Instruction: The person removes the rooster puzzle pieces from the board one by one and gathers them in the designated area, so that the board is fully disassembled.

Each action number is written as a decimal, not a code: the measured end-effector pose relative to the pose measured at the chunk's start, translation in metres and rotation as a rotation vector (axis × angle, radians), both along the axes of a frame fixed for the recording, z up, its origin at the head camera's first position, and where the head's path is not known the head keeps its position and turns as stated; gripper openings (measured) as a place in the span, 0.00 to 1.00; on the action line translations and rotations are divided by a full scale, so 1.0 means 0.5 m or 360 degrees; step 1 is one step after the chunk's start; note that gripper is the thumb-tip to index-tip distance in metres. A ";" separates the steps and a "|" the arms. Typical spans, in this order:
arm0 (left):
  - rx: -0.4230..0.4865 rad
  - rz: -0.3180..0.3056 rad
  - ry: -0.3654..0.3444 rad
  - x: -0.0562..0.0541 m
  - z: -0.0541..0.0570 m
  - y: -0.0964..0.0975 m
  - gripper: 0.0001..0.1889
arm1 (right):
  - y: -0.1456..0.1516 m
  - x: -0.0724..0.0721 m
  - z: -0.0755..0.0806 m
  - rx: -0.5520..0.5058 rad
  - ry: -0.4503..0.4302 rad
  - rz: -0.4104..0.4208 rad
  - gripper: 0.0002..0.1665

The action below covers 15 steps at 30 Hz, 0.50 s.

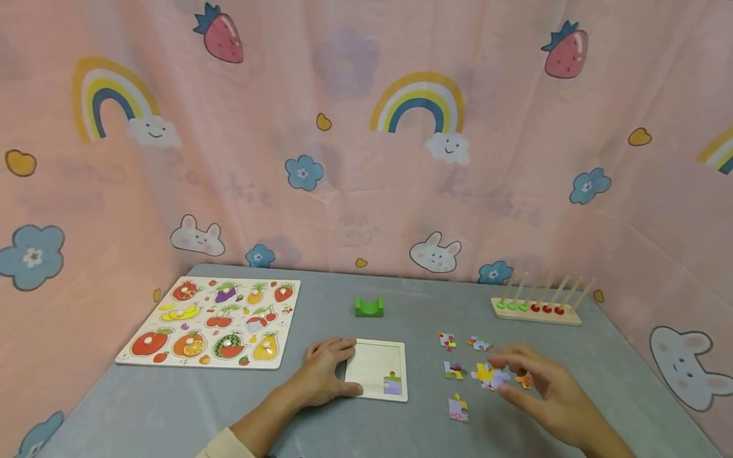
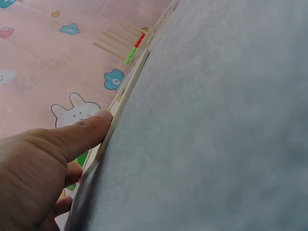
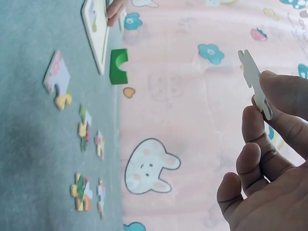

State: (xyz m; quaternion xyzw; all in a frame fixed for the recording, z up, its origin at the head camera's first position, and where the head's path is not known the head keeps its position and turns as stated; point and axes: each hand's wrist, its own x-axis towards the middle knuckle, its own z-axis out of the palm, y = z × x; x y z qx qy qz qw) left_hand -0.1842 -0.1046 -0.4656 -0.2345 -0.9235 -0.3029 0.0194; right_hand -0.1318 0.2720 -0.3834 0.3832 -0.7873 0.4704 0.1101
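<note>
My left hand [image 1: 326, 375] rests at the left side of a square wooden puzzle tray [image 1: 366, 362], its straight thumb on the tray's rim in the left wrist view. One purple and green puzzle piece [image 1: 392, 385] lies in the tray's near right corner. Between thumb and fingers, my right hand [image 1: 544, 388] pinches a yellow and purple jigsaw piece [image 3: 254, 79], raised over the table and seen nearly edge-on in the right wrist view. Around and below it lie several loose pieces, among them a pink and yellow one [image 1: 458, 409] and a green and yellow one [image 1: 454, 370].
A fruit peg puzzle board [image 1: 209, 323] lies at the left. Behind the tray stands a green curved block [image 1: 369, 308]. A wooden rack [image 1: 535, 312] with upright sticks and green and red beads is at the back right. A pink printed curtain [image 1: 343, 210] surrounds the grey table [image 1: 229, 407].
</note>
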 end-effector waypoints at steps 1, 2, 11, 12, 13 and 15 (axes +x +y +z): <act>-0.0001 0.0001 -0.0002 0.000 0.000 0.001 0.40 | 0.003 0.002 -0.001 0.0033 -0.0020 -0.0026 0.25; -0.0001 0.0001 -0.0003 0.000 0.000 0.001 0.40 | 0.007 0.004 -0.003 0.0066 -0.0033 -0.0052 0.25; 0.0013 -0.0007 -0.0015 0.001 0.000 0.002 0.40 | 0.038 0.010 -0.039 0.0151 0.0007 -0.0192 0.24; 0.0015 -0.0008 -0.0014 0.001 0.000 0.001 0.40 | 0.040 0.010 -0.044 0.0147 0.0007 -0.0192 0.24; 0.0014 -0.0008 -0.0011 0.001 -0.001 0.001 0.40 | 0.043 0.010 -0.049 0.0144 0.0011 -0.0195 0.24; 0.0008 -0.0009 -0.0001 0.000 -0.001 0.000 0.40 | 0.047 0.009 -0.058 0.0146 0.0017 -0.0191 0.24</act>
